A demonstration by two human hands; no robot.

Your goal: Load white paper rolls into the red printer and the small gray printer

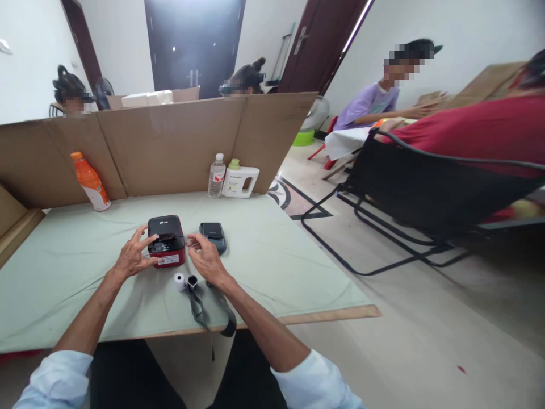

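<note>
From the head camera, nearest us hang our pale sleeves (55,378), then a dark strap (196,309) trailing off the table (63,267) edge. Our left hand (133,255) touches the left side of the small red-and-black printer (166,241), fingers spread, gripping nothing. Our right hand (207,258) sits just right of it, fingers loosely curled, with a paper roll (179,280) just below.

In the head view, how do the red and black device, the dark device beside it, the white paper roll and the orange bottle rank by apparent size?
Largest to smallest:
1. red and black device
2. orange bottle, close to first and farther from the camera, so this order is unsure
3. dark device
4. white paper roll
</note>
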